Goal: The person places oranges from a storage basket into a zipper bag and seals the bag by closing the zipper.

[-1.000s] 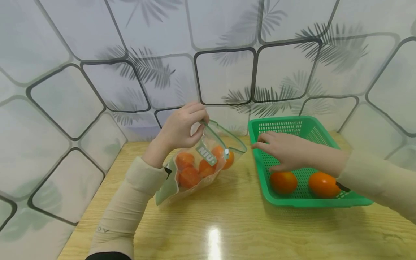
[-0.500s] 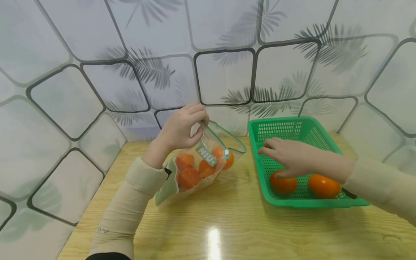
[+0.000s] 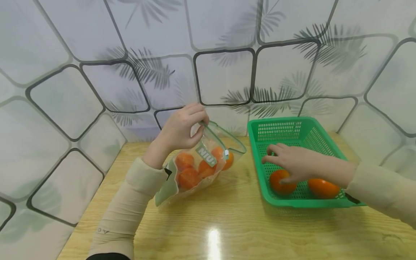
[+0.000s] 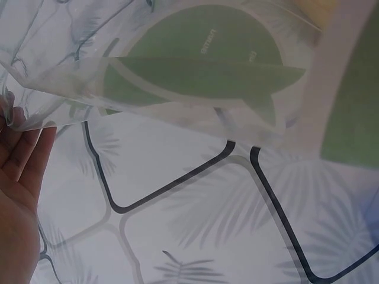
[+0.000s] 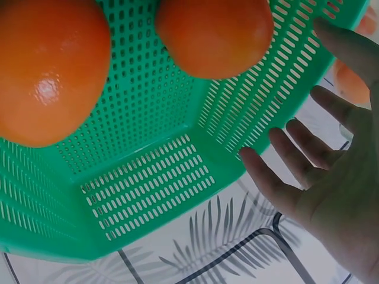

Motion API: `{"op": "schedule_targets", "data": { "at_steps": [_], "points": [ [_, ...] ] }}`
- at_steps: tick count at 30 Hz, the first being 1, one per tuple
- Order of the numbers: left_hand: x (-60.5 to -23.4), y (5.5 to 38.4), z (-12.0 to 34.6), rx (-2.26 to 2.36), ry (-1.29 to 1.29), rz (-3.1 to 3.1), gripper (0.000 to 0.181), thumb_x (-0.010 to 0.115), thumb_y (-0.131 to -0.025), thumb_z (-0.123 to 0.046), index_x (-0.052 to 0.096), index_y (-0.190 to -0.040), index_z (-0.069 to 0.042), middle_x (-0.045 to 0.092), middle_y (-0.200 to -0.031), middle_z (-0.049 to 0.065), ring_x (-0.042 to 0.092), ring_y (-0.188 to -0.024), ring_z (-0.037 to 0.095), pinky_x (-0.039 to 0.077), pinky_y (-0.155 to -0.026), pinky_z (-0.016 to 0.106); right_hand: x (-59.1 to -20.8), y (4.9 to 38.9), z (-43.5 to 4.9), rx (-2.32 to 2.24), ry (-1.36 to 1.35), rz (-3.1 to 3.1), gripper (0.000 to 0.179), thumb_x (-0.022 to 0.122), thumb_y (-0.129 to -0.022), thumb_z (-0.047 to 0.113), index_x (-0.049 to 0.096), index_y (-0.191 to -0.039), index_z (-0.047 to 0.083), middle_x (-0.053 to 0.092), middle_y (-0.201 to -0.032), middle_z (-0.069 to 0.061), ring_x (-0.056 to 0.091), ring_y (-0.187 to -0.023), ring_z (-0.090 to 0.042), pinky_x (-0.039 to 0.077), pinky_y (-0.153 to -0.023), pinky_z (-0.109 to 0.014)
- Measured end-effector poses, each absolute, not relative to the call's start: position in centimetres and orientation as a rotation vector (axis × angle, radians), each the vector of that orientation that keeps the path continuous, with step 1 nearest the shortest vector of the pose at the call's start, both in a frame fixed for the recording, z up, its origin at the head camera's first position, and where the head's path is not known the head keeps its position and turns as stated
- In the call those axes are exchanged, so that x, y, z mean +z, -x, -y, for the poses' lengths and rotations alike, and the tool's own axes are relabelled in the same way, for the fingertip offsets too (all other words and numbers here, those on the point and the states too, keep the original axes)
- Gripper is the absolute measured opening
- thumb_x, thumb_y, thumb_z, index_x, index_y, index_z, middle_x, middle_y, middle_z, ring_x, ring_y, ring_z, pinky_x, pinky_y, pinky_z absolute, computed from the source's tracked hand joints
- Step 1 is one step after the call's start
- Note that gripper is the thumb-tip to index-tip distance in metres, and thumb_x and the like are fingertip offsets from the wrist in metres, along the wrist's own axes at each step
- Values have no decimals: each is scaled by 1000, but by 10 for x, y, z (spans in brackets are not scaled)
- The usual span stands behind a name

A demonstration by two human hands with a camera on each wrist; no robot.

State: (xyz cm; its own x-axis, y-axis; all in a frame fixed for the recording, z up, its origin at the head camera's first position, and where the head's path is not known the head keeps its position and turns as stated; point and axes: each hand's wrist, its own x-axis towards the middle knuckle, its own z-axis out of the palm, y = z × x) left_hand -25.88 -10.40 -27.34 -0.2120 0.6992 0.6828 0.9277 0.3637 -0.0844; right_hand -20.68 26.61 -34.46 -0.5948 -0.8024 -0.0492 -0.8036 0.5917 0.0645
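Observation:
In the head view my left hand (image 3: 183, 127) pinches the upper rim of a clear zip bag (image 3: 165, 193) with a green edge and a white slider. Several orange round fruits (image 3: 189, 178) lie inside the bag, which leans on the table. My right hand (image 3: 297, 164) hovers over a green basket (image 3: 312, 203), fingers spread and slightly bent, holding nothing. Beneath its thumb sits one orange fruit (image 3: 282, 183); a second orange fruit (image 3: 323, 188) lies to its right under the wrist. The right wrist view shows the hand (image 5: 331, 177) apart from both fruits.
A wooden table (image 3: 195, 231) carries the bag on the left and the basket on the right, with a gap between them. Behind stands a wall (image 3: 224, 76) with a leaf and line pattern. The basket's raised rim surrounds the two fruits.
My right hand has moved right and down, from the basket's left rim to above the nearer fruit. The left hand and bag have stayed put.

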Motion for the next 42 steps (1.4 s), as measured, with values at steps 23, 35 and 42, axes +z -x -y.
{"op": "schedule_targets", "data": {
  "at_steps": [23, 35, 42],
  "points": [
    [-273, 258, 104, -466, 1410, 2000, 9, 57, -87, 1, 62, -88, -7, 62, -89, 8, 53, -82, 26, 47, -74, 40, -369, 205, -274, 41, 1335, -2703, 70, 100, -68, 25, 66, -129, 26, 54, -133, -17, 60, -112, -32, 59, -68, -37],
    [-274, 258, 105, -458, 1404, 1994, 9, 57, -87, 0, 62, -88, -7, 61, -89, 8, 53, -82, 26, 47, -74, 40, -381, 205, -277, 56, 1377, -2706, 69, 100, -66, 21, 67, -126, 27, 55, -126, -13, 60, -101, -25, 58, -66, -37],
    [-274, 258, 104, -451, 1401, 1995, 9, 57, -87, 0, 63, -89, -7, 62, -89, 8, 53, -82, 26, 48, -74, 40, -382, 206, -277, 70, 1409, -2691, 60, 98, -69, 18, 68, -121, 27, 57, -120, -10, 60, -96, -19, 58, -72, -37]
  ]
}}
